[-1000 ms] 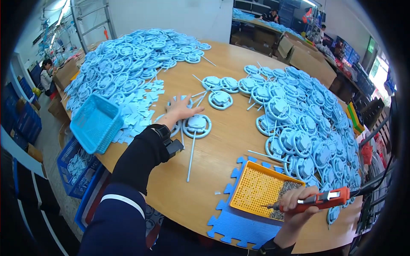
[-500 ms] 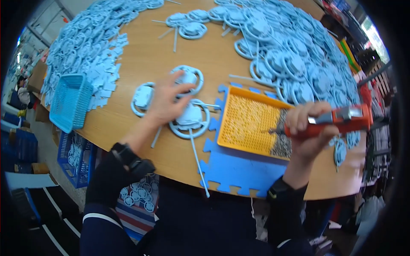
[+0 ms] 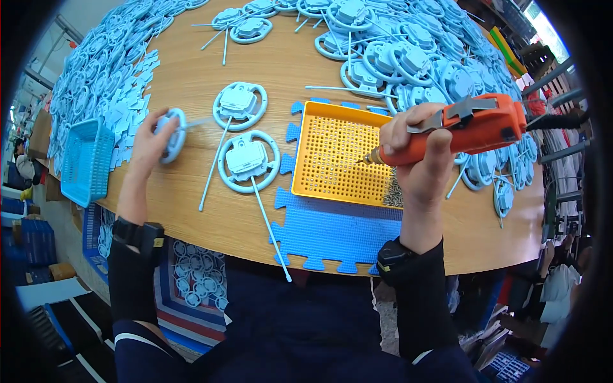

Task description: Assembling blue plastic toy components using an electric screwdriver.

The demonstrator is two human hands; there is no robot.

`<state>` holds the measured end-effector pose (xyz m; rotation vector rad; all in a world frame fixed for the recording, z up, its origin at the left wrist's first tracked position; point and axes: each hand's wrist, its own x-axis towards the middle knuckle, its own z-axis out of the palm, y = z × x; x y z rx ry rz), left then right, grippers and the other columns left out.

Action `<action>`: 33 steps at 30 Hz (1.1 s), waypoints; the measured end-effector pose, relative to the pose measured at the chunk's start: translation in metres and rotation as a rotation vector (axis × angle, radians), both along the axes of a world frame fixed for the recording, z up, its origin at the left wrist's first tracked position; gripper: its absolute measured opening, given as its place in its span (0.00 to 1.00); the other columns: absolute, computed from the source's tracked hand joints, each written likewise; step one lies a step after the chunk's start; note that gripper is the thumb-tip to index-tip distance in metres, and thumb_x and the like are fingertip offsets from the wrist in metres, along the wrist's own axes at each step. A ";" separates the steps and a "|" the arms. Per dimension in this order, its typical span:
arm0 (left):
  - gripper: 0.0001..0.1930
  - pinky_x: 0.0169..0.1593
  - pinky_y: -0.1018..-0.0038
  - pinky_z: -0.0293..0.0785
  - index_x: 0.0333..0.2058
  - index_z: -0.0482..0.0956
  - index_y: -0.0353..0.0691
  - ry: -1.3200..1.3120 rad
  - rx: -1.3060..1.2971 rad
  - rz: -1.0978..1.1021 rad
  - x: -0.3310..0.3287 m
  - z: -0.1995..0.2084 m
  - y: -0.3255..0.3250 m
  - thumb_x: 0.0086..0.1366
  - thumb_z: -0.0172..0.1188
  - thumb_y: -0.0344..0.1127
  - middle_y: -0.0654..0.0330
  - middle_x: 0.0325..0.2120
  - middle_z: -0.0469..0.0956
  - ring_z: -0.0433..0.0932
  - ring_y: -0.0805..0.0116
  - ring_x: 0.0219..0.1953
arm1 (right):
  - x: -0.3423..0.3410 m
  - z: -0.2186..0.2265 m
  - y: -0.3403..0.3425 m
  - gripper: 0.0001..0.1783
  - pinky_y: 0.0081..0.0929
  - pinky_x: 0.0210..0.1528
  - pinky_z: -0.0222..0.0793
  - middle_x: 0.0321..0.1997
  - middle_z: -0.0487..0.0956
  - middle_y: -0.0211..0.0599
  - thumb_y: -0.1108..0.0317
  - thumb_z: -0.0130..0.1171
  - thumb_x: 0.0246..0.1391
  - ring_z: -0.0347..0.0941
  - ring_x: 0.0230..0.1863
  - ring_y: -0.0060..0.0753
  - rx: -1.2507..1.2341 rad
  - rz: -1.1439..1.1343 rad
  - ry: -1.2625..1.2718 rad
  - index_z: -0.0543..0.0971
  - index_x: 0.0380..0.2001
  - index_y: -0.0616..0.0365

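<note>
My left hand (image 3: 148, 142) grips a light-blue plastic ring-shaped part (image 3: 175, 135), like a small steering wheel, tilted on edge above the table's left side. Two similar wheel parts lie flat to its right, an upper one (image 3: 239, 101) and a lower one (image 3: 246, 158), each with a thin rod pointing towards me. In my right hand (image 3: 424, 166) is an orange electric screwdriver (image 3: 482, 126), its bit pointing left over a yellow perforated tray (image 3: 297, 175). Small metal screws (image 3: 392, 195) are heaped in the tray's near right corner, partly hidden by my hand.
A blue foam mat (image 3: 332, 239) lies under the tray. Big piles of light-blue parts cover the far left (image 3: 96, 70) and far right (image 3: 421, 48). A turquoise basket (image 3: 86, 163) stands at the left edge. A cable (image 3: 555, 121) trails right from the screwdriver.
My left hand has moved left, away from the grouped wheel parts, carrying one with it. My right hand still holds the screwdriver; the whole view has shifted somewhat.
</note>
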<state>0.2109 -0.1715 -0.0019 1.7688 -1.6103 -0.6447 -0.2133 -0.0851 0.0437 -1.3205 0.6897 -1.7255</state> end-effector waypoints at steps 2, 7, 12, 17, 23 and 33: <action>0.26 0.46 0.69 0.71 0.50 0.74 0.39 0.277 0.054 -0.002 -0.006 0.024 0.005 0.54 0.64 0.45 0.55 0.41 0.76 0.75 0.64 0.42 | 0.000 0.001 -0.002 0.28 0.24 0.22 0.61 0.19 0.68 0.32 0.40 0.59 0.50 0.64 0.19 0.26 0.016 -0.008 -0.004 0.68 0.33 0.57; 0.29 0.53 0.64 0.67 0.49 0.73 0.42 -0.139 -0.174 -0.910 -0.119 0.073 0.079 0.44 0.66 0.33 0.52 0.47 0.71 0.70 0.55 0.51 | -0.007 -0.006 -0.003 0.26 0.25 0.22 0.62 0.19 0.69 0.33 0.43 0.59 0.51 0.64 0.18 0.26 0.028 -0.032 0.038 0.68 0.32 0.57; 0.23 0.53 0.62 0.66 0.42 0.71 0.39 -0.271 -0.370 -1.263 -0.204 0.045 0.139 0.46 0.65 0.39 0.52 0.45 0.69 0.67 0.52 0.52 | 0.002 0.004 0.002 0.25 0.25 0.23 0.63 0.19 0.69 0.34 0.45 0.60 0.51 0.65 0.19 0.27 0.012 -0.002 0.036 0.67 0.31 0.56; 0.27 0.55 0.56 0.63 0.46 0.71 0.41 -0.465 -0.619 -1.263 -0.209 0.020 0.151 0.48 0.65 0.46 0.52 0.47 0.68 0.66 0.51 0.53 | 0.004 -0.006 0.000 0.22 0.24 0.23 0.63 0.19 0.69 0.34 0.48 0.60 0.53 0.66 0.20 0.28 -0.008 -0.052 0.003 0.67 0.31 0.56; 0.37 0.53 0.57 0.57 0.48 0.71 0.35 -0.410 -0.364 -0.599 -0.194 0.016 0.176 0.43 0.68 0.54 0.52 0.45 0.69 0.64 0.53 0.51 | 0.010 0.000 0.004 0.19 0.25 0.24 0.64 0.19 0.69 0.33 0.52 0.60 0.54 0.66 0.19 0.27 0.009 -0.115 -0.017 0.68 0.30 0.56; 0.36 0.51 0.60 0.56 0.53 0.70 0.41 -0.402 -0.308 -0.798 -0.185 0.025 0.165 0.46 0.69 0.50 0.58 0.49 0.68 0.65 0.59 0.50 | 0.012 0.002 0.001 0.19 0.26 0.25 0.65 0.18 0.69 0.32 0.53 0.61 0.53 0.66 0.20 0.26 0.066 -0.143 -0.080 0.68 0.26 0.56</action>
